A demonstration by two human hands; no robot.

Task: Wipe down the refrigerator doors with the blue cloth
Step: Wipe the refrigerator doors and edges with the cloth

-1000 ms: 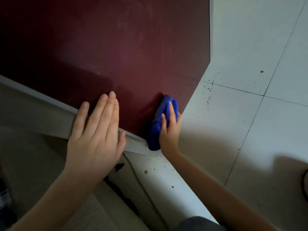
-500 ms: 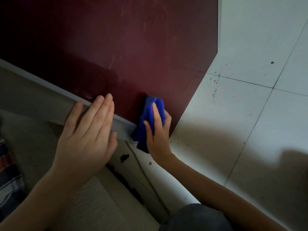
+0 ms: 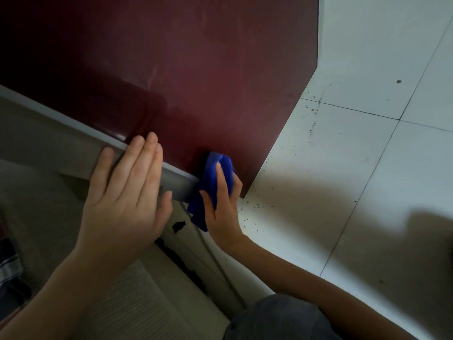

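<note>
The right hand (image 3: pixel 221 212) grips a bunched blue cloth (image 3: pixel 212 175), fingers curled over the wad and thumb hooked round its side. It presses the cloth against the lower right corner of the dark red, glossy refrigerator door (image 3: pixel 196 82). A loose tail of the cloth hangs past the door's bottom edge. The left hand (image 3: pixel 125 197) lies flat with its fingers straight and close together. The palm rests on the dull grey strip (image 3: pixel 177 184) along the door's bottom edge, just left of the cloth, and the fingertips reach the red face.

To the door's right and below its corner is a white tiled floor (image 3: pixel 343 168), peppered with dark specks (image 3: pixel 255 209) that are thickest near that corner. Under the door's bottom edge are black chipped patches (image 3: pixel 178 227) on a pale surface. Further below the door is a grey-clad knee (image 3: pixel 277 317).

Several things could go wrong from here:

- **Grit:** The hanging tail may brush the speckled floor, pick up grit and drag it across the gloss, scratching or smearing it.
- **Missed patches:** Wadded so tightly, the cloth touches only a small patch, so the corner and strip may be left streaked.
- **Finger marks:** The bare left fingertips could leave prints on the red face.
- **Door movement:** I cannot tell whether the door is free to swing. If it is, a hard push might shift it.
</note>
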